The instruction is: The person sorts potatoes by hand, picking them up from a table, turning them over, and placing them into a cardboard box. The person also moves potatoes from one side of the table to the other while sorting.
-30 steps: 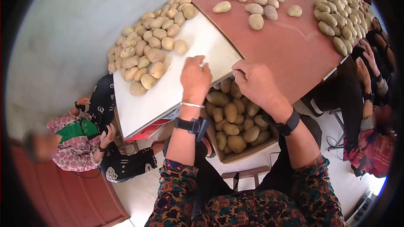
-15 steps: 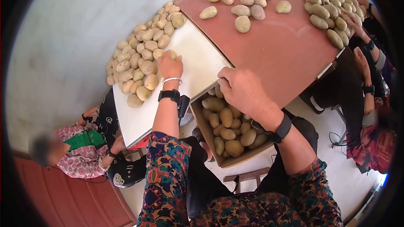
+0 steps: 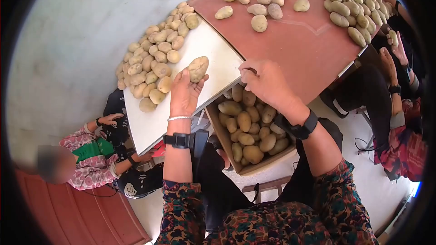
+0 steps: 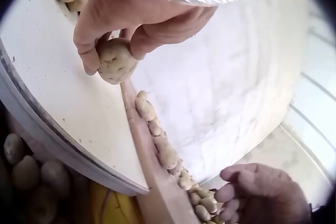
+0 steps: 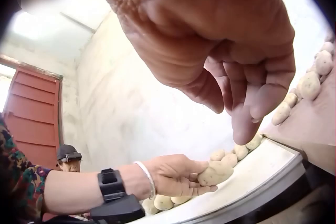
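potato (image 3: 198, 69) in left hand (image 3: 184, 92), seemingly above the white tabletop (image 3: 214, 50)

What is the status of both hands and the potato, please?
Left hand holds potato above white tabletop. Right hand empty. No obstacle seen between them.

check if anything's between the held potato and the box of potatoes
In the head view, the edge of the white tabletop lies between the potato in the left hand and the box; the right hand hangs beside that path.

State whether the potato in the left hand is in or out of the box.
Out: the left hand holds the potato over the white tabletop, not the box.
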The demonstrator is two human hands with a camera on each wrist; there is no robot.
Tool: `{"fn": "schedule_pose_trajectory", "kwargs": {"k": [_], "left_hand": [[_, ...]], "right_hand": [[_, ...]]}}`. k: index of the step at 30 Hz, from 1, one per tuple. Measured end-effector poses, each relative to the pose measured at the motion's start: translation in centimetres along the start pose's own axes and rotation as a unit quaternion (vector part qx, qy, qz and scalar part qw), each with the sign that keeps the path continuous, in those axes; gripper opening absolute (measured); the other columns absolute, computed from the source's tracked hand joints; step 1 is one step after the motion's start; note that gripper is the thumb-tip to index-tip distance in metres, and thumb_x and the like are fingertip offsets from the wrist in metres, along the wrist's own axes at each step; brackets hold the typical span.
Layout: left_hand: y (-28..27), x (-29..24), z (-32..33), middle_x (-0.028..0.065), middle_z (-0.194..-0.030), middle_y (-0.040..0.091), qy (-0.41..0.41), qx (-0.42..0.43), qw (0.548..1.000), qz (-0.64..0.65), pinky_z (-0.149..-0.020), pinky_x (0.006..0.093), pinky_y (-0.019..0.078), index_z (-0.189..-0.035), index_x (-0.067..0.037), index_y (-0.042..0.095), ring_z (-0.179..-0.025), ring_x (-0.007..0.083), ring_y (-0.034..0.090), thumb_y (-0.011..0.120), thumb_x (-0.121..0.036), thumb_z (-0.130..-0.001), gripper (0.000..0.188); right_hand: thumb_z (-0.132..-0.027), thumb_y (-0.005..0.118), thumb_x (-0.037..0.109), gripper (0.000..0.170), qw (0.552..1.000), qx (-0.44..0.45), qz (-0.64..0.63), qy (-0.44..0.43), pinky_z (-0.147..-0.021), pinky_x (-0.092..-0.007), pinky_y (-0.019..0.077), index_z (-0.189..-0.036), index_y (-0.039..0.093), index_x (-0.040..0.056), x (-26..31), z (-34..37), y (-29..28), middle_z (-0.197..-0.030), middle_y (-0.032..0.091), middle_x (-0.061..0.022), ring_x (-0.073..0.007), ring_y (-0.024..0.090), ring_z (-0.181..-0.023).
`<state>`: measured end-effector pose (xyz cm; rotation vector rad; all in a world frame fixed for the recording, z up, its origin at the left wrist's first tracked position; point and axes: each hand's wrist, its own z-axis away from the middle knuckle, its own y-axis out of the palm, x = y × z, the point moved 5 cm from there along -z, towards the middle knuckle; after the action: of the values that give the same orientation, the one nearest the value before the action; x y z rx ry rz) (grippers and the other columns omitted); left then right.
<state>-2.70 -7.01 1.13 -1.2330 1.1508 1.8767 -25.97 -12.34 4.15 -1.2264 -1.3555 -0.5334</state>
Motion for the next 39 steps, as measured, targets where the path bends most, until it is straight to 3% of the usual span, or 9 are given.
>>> {"fn": "schedule_pose_trajectory", "kwargs": {"k": [2,8,15,17,23,31,34,37,39], "left_hand": [[0.6,0.3,1.5,0.0161,-0.114,0.061,-0.001,0.026,1.0,0.014,-0.076,0.0294,0.0535,-0.125,0.003,0.047,-0.092,0.0254,0.065,0.044,-0.026,-0.103,0.037],[2.7,2.8,4.1,0.0134,-0.109,0.063,-0.013,0.11,0.993,0.038,-0.069,0.0269,0.0481,-0.123,0.004,0.051,-0.083,0.0191,0.061,0.043,-0.04,-0.102,0.049],[5.0,2.3,5.6,0.0125,-0.107,0.065,0.023,0.128,0.991,0.012,-0.068,0.0259,0.0484,-0.126,0.004,0.051,-0.081,0.0176,0.062,0.047,-0.039,-0.101,0.049],[5.2,2.1,5.8,0.0122,-0.105,0.065,0.052,0.101,0.993,-0.03,-0.068,0.0257,0.0487,-0.126,0.004,0.052,-0.08,0.0174,0.062,0.049,-0.038,-0.1,0.049],[5.0,3.0,5.8,0.0117,-0.098,0.066,0.035,0.152,0.987,-0.035,-0.066,0.0256,0.0476,-0.12,0.006,0.054,-0.076,0.0171,0.062,0.05,-0.037,-0.1,0.048],[4.5,2.6,5.9,0.0098,-0.094,0.066,-0.006,0.141,0.989,-0.036,-0.061,0.0248,0.0449,-0.115,0.004,0.059,-0.07,0.0159,0.06,0.05,-0.038,-0.1,0.046],[4.0,2.5,5.8,0.0084,-0.088,0.066,-0.026,0.132,0.987,-0.082,-0.057,0.0237,0.0437,-0.11,0.003,0.061,-0.067,0.0142,0.058,0.051,-0.04,-0.099,0.046],[3.8,3.4,5.8,0.0069,-0.081,0.065,-0.072,0.134,0.98,-0.126,-0.052,0.0228,0.0423,-0.104,0.003,0.063,-0.061,0.0122,0.057,0.052,-0.037,-0.098,0.041],[4.2,4.5,6.0,0.0069,-0.078,0.064,-0.084,0.157,0.905,-0.387,-0.049,0.0236,0.0419,-0.101,0.003,0.063,-0.055,0.0114,0.056,0.052,-0.032,-0.097,0.037]], "right_hand": [[-0.089,0.053,0.014,0.027,0.989,0.046,-0.119,0.072,-0.062,-0.0287,0.0504,-0.106,0.063,-0.0051,0.2,0.2,0.0,-0.077,0.065,-0.0115,-0.0154,0.066,-0.069],[-0.093,0.056,0.02,0.039,0.973,0.1,-0.157,0.137,-0.061,-0.0241,0.0486,-0.124,0.055,-0.0036,0.1,0.5,1.2,-0.087,0.066,-0.0112,-0.0145,0.065,-0.073],[-0.092,0.062,0.016,0.036,0.962,0.136,-0.21,0.113,-0.061,-0.0211,0.0481,-0.123,0.058,-0.0025,-0.4,-0.1,2.3,-0.089,0.067,-0.0081,-0.0105,0.064,-0.074],[-0.089,0.062,0.004,0.031,0.955,0.116,-0.253,0.105,-0.055,-0.0223,0.047,-0.118,0.06,-0.0056,-0.4,-0.2,2.1,-0.085,0.066,-0.0104,-0.0121,0.064,-0.068],[-0.089,0.066,0.013,0.031,0.956,0.13,-0.235,0.121,-0.061,-0.0204,0.0479,-0.115,0.063,-0.0038,-0.6,0.4,1.1,-0.088,0.067,-0.007,-0.01,0.063,-0.072],[-0.088,0.066,0.018,0.028,0.954,0.14,-0.237,0.116,-0.055,-0.0229,0.0464,-0.105,0.066,-0.0042,-0.3,0.4,0.6,-0.079,0.068,-0.0086,-0.011,0.062,-0.063],[-0.09,0.062,0.022,0.03,0.971,0.149,-0.16,0.101,-0.055,-0.0244,0.0467,-0.102,0.067,-0.0047,-0.4,0.4,0.2,-0.077,0.068,-0.0103,-0.012,0.063,-0.062],[-0.091,0.059,0.024,0.031,0.98,0.074,-0.155,0.1,-0.054,-0.0251,0.0467,-0.097,0.067,-0.0051,-0.5,0.5,-0.6,-0.077,0.068,-0.0114,-0.0132,0.064,-0.061],[-0.09,0.059,0.022,0.028,0.983,0.022,-0.155,0.093,-0.054,-0.026,0.0468,-0.094,0.068,-0.005,-0.7,0.3,-1.1,-0.077,0.068,-0.011,-0.0145,0.065,-0.062]]}}
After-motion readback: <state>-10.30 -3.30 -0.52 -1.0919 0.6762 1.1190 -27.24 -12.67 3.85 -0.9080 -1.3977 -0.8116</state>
